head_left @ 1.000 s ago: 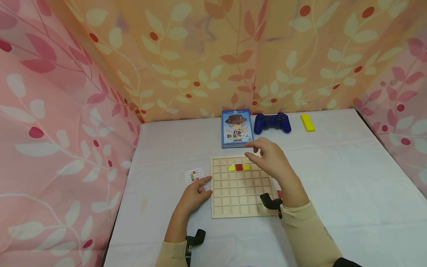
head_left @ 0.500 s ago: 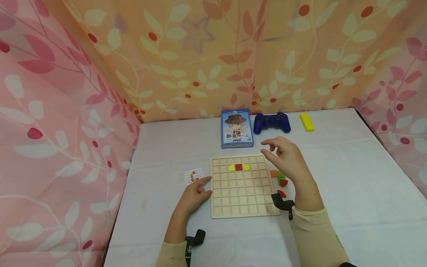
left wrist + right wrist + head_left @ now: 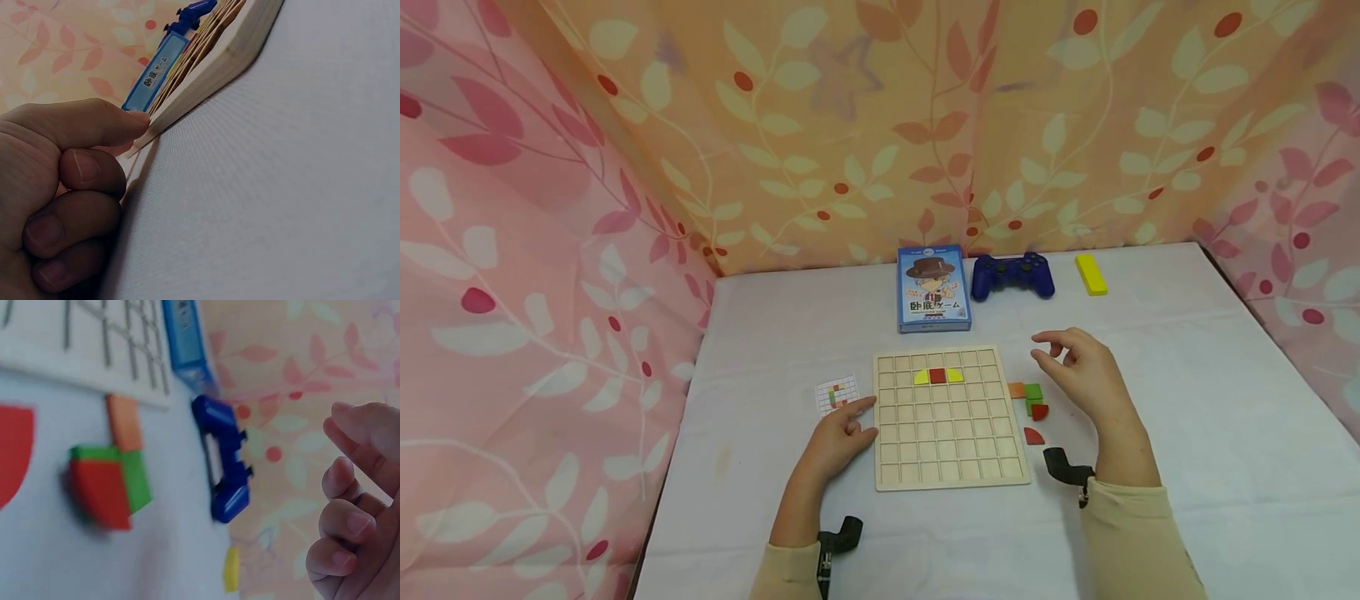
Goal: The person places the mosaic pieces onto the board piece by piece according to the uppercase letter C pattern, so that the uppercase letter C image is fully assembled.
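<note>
A wooden grid board (image 3: pixel 951 450) lies on the white-covered table. In its second row a red square (image 3: pixel 937 376) sits between two yellow rounded pieces (image 3: pixel 955 376). My left hand (image 3: pixel 835 442) rests at the board's left edge, thumb and index fingertips touching it, other fingers curled. My right hand (image 3: pixel 1093 379) is raised to the right of the board, thumb and index finger apart with nothing between them. Below it lie an orange piece (image 3: pixel 1017 390), green pieces (image 3: pixel 1033 391) and a red quarter-circle (image 3: pixel 100 494) overlapping the green. Another red quarter-circle (image 3: pixel 1033 436) lies nearer me.
A small pattern card (image 3: pixel 837 393) with a coloured grid lies left of the board, beyond my left hand. Along the back stand a blue game box (image 3: pixel 934 292), a blue game controller (image 3: pixel 1012 277) and a yellow block (image 3: pixel 1091 275). Patterned curtains border the table.
My right hand has moved from above the board's far right part out to the right, uncovering the loose coloured pieces. My left hand has stayed at the board's edge.
</note>
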### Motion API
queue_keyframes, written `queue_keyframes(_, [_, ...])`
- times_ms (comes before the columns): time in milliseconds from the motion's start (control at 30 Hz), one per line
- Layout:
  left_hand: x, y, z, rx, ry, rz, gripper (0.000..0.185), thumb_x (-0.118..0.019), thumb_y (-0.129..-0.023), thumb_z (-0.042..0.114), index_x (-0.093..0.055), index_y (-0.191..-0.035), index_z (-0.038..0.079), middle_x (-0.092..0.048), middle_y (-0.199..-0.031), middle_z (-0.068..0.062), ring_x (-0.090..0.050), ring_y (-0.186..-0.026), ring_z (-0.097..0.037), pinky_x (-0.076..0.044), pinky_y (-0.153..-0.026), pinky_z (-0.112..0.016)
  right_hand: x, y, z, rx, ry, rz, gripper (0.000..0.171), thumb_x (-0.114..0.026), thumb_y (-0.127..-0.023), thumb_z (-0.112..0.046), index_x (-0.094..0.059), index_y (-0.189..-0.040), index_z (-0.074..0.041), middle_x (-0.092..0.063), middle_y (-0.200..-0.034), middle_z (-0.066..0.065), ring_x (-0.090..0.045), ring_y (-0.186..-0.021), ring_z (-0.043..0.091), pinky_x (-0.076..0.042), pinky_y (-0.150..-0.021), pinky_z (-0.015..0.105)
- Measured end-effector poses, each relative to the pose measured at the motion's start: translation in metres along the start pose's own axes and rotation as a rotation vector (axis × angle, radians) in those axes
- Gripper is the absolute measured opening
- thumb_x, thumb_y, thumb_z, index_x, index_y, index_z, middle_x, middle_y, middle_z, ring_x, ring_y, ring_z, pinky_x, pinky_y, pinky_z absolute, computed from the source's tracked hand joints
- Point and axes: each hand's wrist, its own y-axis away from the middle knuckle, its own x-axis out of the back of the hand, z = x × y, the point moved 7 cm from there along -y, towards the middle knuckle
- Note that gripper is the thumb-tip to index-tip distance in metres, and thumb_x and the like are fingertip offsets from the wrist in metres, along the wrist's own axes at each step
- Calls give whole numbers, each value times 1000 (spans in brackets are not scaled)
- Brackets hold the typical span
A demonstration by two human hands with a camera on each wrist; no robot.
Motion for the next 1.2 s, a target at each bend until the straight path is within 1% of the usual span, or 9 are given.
queue_keyframes(200, [0,0,1,7,2,1,51,-77,-91,18,-64,-141,18,-43,-53,5,-36,-45,-10,-31,-46,-26,-8,5,32,-64,-9,-36,31,-70,-99,-28,-72,-121,-7,-53,-93,5,-46,-76,23,-38,-61,30])
queue_keyframes(267, [1,0,1,6,1,1,51,-77,-91,18,-64,-141,18,-43,-53,5,-36,-46,-9,-31,-46,-26,-11,6,41,-93,-9,-64,32,-70,-99,-29,-72,-122,-7,-53,-94,6,-47,-76,23,-38,-62,31])
queue_keyframes(433, [0,0,1,7,-1,2,51,-77,-92,18,-64,-141,18,-43,-53,5,-37,-46,-9,-30,-46,-25,-20,9,57,-158,-13,-172,36,-69,-100,-31,-69,-128,-9,-54,-98,7,-49,-80,24,-41,-67,35])
queue_keyframes(567, [0,1,0,15,2,2,51,-78,-91,18,-64,-141,18,-44,-53,5,-37,-46,-9,-30,-47,-25,-29,12,64,-188,-36,-258,39,-70,-98,-30,-67,-130,-9,-54,-97,8,-50,-82,25,-41,-68,36])
queue_keyframes(667, [0,0,1,3,5,0,51,-77,-92,18,-64,-141,17,-43,-53,5,-37,-46,-9,-30,-46,-25,-34,13,68,-180,-41,-294,37,-72,-96,-27,-69,-128,-9,-54,-94,7,-50,-82,24,-40,-70,36])
queue_keyframes(800, [0,-1,1,-6,3,-5,51,-77,-92,17,-64,-141,16,-43,-53,6,-37,-46,-9,-31,-46,-26,-40,15,70,-133,-34,-319,32,-74,-94,-21,-71,-123,-8,-55,-90,5,-49,-80,22,-40,-72,36])
queue_keyframes(933, [0,-1,0,-3,-1,-3,51,-77,-91,17,-64,-141,17,-44,-52,5,-37,-45,-8,-30,-46,-25,-43,16,71,-102,-18,-321,28,-73,-95,-20,-73,-120,-9,-55,-87,4,-50,-80,22,-39,-72,36])
queue_keyframes(1200, [0,-1,1,-5,-6,0,51,-77,-91,17,-65,-140,17,-44,-52,5,-37,-46,-9,-30,-46,-25,-47,15,75,-114,12,-302,28,-71,-98,-24,-73,-122,-10,-56,-84,3,-51,-87,26,-40,-77,40])
